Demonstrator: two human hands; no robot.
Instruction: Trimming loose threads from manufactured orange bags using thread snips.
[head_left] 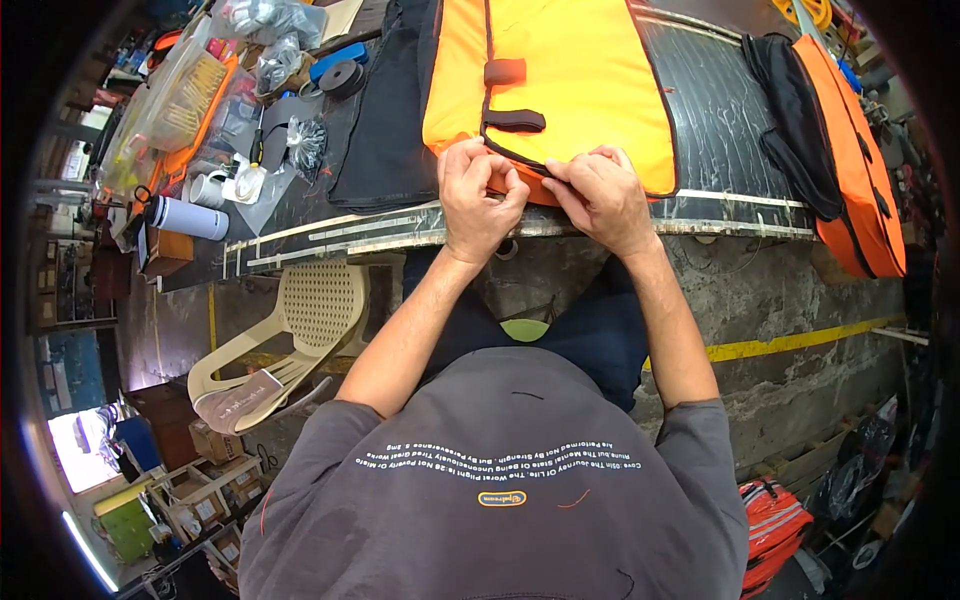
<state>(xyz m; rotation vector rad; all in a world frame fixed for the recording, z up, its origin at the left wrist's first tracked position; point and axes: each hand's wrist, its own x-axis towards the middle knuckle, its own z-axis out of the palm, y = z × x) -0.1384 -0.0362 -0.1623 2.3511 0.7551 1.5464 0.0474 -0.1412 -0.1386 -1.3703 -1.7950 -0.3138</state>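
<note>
A bright orange bag (580, 100) with black edging lies on the worktable in front of me, its near edge close to the table's front. Two dark straps, a brown tab (505, 71) and a black strap (515, 121), cross its seam. My right hand (608, 198) pinches the black edging at the bag's near side between thumb and fingers. Just left of it, my left hand (480, 200) is closed at the bag's near corner, thumb and forefinger pressed together. Whatever sits in that pinch is too small to make out.
Black fabric (385, 140) lies left of the bag. Farther left are a lavender bottle (187, 218), a black tape roll (343, 78), a white mug (208, 190) and clear bins. Another orange bag (855, 170) hangs over the right edge. A beige plastic chair (318, 305) stands below left.
</note>
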